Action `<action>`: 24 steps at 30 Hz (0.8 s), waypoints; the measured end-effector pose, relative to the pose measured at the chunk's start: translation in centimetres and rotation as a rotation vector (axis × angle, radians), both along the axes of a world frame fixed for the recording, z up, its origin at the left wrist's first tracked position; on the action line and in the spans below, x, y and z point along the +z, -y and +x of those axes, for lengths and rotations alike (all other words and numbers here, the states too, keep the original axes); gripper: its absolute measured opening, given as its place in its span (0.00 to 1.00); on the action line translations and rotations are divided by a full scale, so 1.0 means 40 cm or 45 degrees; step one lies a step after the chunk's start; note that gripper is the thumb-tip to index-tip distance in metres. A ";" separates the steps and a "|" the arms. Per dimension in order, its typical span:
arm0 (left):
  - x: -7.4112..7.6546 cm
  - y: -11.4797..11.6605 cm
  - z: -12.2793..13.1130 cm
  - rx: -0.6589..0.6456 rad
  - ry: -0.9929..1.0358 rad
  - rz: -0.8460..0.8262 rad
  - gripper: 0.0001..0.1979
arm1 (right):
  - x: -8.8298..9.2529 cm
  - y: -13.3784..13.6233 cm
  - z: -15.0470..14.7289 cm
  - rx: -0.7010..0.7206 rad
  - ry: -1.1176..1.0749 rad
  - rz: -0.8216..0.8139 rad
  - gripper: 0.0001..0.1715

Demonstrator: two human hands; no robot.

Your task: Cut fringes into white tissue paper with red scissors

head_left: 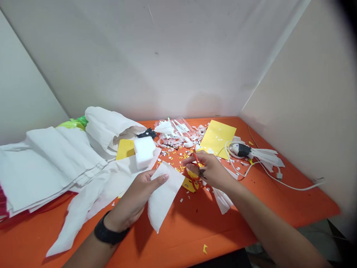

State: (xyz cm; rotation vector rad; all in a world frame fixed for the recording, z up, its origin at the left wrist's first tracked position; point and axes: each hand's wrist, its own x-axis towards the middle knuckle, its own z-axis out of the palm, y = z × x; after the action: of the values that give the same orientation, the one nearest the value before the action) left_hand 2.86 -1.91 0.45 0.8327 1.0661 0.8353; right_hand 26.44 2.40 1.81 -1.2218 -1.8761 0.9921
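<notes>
Between thumb and fingers, my left hand (145, 191) grips a piece of white paper (166, 197) tilted above the table. My right hand (210, 167) is closed around a pair of scissors (197, 163) with red handles; the dark blades point back toward my wrist, away from the paper. Under the right hand lie yellow paper pieces (190, 185) and a pleated white strip (223, 201). A white foam block (144, 152) stands just behind the left hand.
Large folded white sheets (52, 160) cover the left side of the orange table (178, 238). Small scraps spread around a clear tray (181, 128) at the back. To the right are a yellow sheet (219, 137), a white cable (295, 189) and a white-and-black figure with paper strips (245, 150).
</notes>
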 end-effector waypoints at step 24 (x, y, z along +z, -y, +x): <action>0.007 -0.017 -0.031 0.126 -0.104 0.245 0.27 | -0.019 -0.025 0.031 0.580 -0.604 -0.681 0.43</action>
State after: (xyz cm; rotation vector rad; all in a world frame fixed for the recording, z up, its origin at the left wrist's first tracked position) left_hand 1.61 -1.25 0.71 0.9892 1.1178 1.0058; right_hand 27.66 3.39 1.06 -0.7244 -1.5733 1.9338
